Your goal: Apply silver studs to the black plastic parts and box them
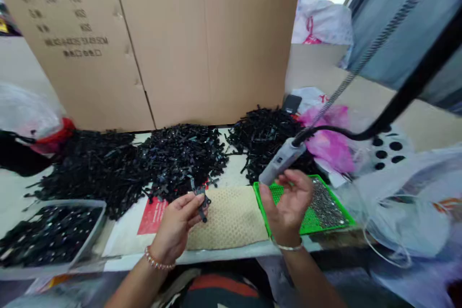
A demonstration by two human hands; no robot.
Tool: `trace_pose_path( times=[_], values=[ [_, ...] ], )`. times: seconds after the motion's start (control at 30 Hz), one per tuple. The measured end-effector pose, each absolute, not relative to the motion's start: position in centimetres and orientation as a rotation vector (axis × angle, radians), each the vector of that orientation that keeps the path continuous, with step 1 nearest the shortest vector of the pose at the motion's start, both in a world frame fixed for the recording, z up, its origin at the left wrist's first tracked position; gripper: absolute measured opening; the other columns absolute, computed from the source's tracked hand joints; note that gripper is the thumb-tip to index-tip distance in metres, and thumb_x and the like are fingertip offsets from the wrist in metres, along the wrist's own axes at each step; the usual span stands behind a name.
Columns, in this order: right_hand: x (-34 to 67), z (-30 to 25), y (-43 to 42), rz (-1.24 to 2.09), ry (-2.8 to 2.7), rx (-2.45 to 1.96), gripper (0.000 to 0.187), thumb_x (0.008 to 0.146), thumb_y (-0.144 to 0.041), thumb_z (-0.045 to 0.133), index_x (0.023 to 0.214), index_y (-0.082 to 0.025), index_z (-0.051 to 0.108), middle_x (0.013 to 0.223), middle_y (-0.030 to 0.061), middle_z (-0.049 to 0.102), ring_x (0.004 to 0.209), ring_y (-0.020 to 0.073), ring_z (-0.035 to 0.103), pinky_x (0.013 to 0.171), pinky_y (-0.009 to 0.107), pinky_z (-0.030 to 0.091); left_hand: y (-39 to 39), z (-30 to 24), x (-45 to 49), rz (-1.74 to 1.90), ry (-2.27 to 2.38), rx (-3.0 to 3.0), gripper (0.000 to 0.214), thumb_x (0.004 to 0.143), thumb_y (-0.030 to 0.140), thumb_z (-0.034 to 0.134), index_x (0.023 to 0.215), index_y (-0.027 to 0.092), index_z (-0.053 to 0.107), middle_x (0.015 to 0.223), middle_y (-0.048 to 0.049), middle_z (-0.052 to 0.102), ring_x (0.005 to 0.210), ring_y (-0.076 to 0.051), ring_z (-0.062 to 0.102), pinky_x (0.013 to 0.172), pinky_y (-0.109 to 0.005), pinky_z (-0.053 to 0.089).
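Observation:
My left hand (180, 224) pinches a small black plastic part (199, 198) with several thin arms, above the left edge of a beige textured mat (231, 216). A grey electric screwdriver (282, 160) hangs tilted from a black cable and a coiled cord, its lower end pointing down and left. Just below it is my right hand (288, 204), palm turned up, with a gap between thumb and curled fingers. Thumb and fingertips are close to the tool; whether they touch it I cannot tell. Behind that hand lies a green basket (306, 224) holding small metal screws (327, 204).
Piles of black parts (184, 154) spread along the table's back, before a large cardboard box (212, 43). A clear plastic bin (97, 221) of black pieces stands at left. Pink plastic bags (330, 147) and a dark phone-like object (291, 103) lie at right.

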State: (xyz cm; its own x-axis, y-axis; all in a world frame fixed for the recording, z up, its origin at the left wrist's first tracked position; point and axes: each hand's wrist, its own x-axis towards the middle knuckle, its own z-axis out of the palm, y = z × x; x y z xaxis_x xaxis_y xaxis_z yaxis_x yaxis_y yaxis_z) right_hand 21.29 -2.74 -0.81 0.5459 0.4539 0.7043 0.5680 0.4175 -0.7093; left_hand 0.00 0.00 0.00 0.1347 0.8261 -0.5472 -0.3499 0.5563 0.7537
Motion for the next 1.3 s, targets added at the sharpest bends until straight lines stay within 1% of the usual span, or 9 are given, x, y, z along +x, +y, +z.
trace_pose_path(
  times=[0.07,0.13,0.27,0.37,0.43,0.53,0.7,0.9,1.3],
  values=[
    [21.5,-0.7,-1.3,0.008,-1.06,-1.267,0.073,0.068,-0.032,0.078,0.128,-0.029,0.038,0.122,0.006,0.045,0.106,0.0202,0.05,0.088,0.036,0.047,0.3,-0.3,0.7,0.844,1.108,0.55,0.039,0.047,0.033,0.091,0.074,0.012,0.072,0.075,-0.0037,0.071,0.063,-0.011,0.064,0.057,-0.018,0.054],
    [21.7,-0.5,-0.1,0.163,-1.085,-1.281,0.077,0.07,-0.034,0.076,0.133,-0.03,0.032,0.122,0.0064,0.049,0.104,0.0198,0.054,0.088,0.037,0.049,0.7,-0.6,1.4,0.777,1.073,0.581,0.037,0.049,0.032,0.091,0.074,0.011,0.072,0.072,-0.0035,0.07,0.06,-0.01,0.062,0.056,-0.018,0.053],
    [22.7,1.1,1.3,0.572,-1.184,-1.155,0.056,0.082,-0.033,0.063,0.131,-0.03,0.035,0.113,0.0049,0.061,0.077,0.0136,0.061,0.072,0.031,0.054,1.6,-1.1,3.0,0.643,1.006,0.619,0.032,0.053,0.028,0.089,0.073,0.01,0.071,0.068,-0.0034,0.069,0.056,-0.009,0.061,0.056,-0.018,0.053],
    [24.5,2.5,1.5,0.637,-1.209,-1.164,0.049,0.081,-0.031,0.064,0.126,-0.027,0.044,0.111,0.0045,0.064,0.073,0.0129,0.062,0.068,0.028,0.053,2.3,-1.4,4.9,0.584,0.993,0.632,0.026,0.056,0.022,0.088,0.073,0.01,0.071,0.069,-0.0039,0.07,0.059,-0.011,0.063,0.059,-0.02,0.055],
    [26.1,2.7,1.6,0.667,-1.168,-1.189,0.04,0.079,-0.03,0.064,0.116,-0.024,0.052,0.093,0.0013,0.068,0.069,0.0129,0.062,0.067,0.028,0.053,2.6,-1.7,6.3,0.538,0.962,0.651,0.023,0.058,0.019,0.086,0.071,0.01,0.07,0.068,-0.0037,0.069,0.058,-0.011,0.063,0.06,-0.02,0.055],
    [28.4,1.5,1.8,0.615,-0.973,-1.162,0.037,0.074,-0.029,0.067,0.109,-0.022,0.056,0.063,-0.0071,0.059,0.052,0.0093,0.054,0.054,0.023,0.048,2.7,-2.6,8.0,0.475,0.927,0.692,0.022,0.058,0.019,0.085,0.067,0.01,0.067,0.064,-0.0036,0.067,0.054,-0.01,0.06,0.057,-0.02,0.053],
    [31.1,-1.6,1.5,0.546,-0.69,-1.111,0.028,0.076,-0.038,0.066,0.095,-0.02,0.057,0.043,-0.0123,0.042,0.034,0.0061,0.037,0.038,0.019,0.035,2.6,-4.1,8.8,0.429,0.949,0.76,0.027,0.056,0.025,0.086,0.067,0.01,0.066,0.061,-0.0032,0.066,0.054,-0.01,0.059,0.055,-0.019,0.051],
    [32.6,-2.8,1.1,0.516,-0.706,-1.09,0.025,0.076,-0.04,0.067,0.085,-0.019,0.056,0.042,-0.0113,0.04,0.034,0.0063,0.038,0.038,0.019,0.036,2.5,-3.8,8.6,0.388,0.966,0.789,0.032,0.053,0.031,0.087,0.066,0.011,0.067,0.06,-0.0018,0.065,0.053,-0.009,0.057,0.053,-0.019,0.048],
    [32.7,-2.3,0.2,0.608,-0.747,-1.063,0.025,0.078,-0.04,0.067,0.086,-0.021,0.053,0.042,-0.0117,0.039,0.034,0.0069,0.037,0.038,0.02,0.035,2.5,-3.5,8.8,0.368,1.002,0.816,0.037,0.05,0.036,0.088,0.067,0.011,0.067,0.059,-0.0023,0.065,0.054,-0.01,0.056,0.054,-0.02,0.045]
  ],
)
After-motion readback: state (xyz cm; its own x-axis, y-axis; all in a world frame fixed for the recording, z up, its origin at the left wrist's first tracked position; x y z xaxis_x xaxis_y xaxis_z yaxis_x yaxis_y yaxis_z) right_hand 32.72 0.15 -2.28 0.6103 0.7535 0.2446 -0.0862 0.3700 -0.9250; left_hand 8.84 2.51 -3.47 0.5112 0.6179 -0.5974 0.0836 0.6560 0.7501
